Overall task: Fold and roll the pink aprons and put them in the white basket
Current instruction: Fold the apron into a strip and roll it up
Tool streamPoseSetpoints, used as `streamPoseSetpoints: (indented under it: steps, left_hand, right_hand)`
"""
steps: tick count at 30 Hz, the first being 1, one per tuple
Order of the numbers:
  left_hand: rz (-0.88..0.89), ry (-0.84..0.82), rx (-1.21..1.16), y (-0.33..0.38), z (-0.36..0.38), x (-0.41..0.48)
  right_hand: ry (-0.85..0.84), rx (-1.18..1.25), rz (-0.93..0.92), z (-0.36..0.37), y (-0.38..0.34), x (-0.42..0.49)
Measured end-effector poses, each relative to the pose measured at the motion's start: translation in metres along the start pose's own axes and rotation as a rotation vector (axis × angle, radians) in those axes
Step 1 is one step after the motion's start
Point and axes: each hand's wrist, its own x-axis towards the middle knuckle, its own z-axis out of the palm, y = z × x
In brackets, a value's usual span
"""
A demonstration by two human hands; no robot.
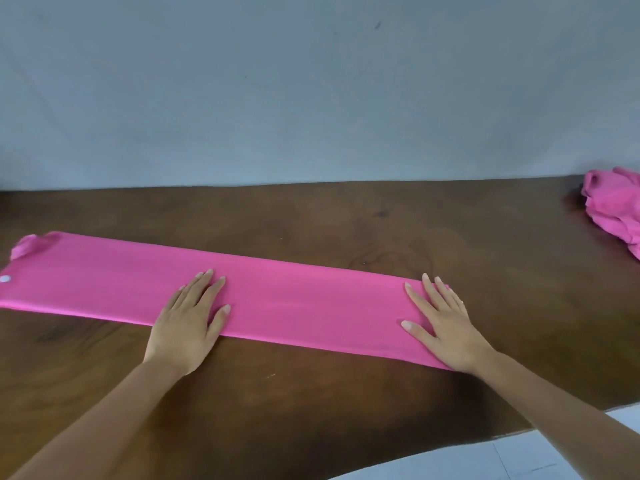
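Observation:
A pink apron [294, 299] lies folded into a long narrow strip across the brown wooden table [346, 216], running from the far left edge to the right of centre. My left hand [188, 323] presses flat on the strip near its middle, fingers straight. At the strip's right end my right hand [443, 327] lies flat with fingers spread. A small white button [5, 279] shows at the strip's left end, beside a bunched bit of strap [29, 245]. The white basket is out of view.
A crumpled heap of pink aprons [614, 209] lies at the table's far right edge. A grey wall [311, 98] stands right behind the table. White floor tiles [536, 459] show past the table's front right edge.

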Motion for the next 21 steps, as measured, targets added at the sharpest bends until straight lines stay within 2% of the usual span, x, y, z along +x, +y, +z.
streamPoseSetpoints:
  steps: [12, 21]
  left_hand:
    - [-0.295, 0.082, 0.054, 0.026, 0.004, -0.118]
    - [-0.437, 0.132, 0.081, 0.056, 0.016, -0.165]
  right_hand:
    - [0.092, -0.058, -0.048, 0.014, 0.012, -0.011]
    - [0.113, -0.065, -0.038, 0.015, 0.011, -0.011]
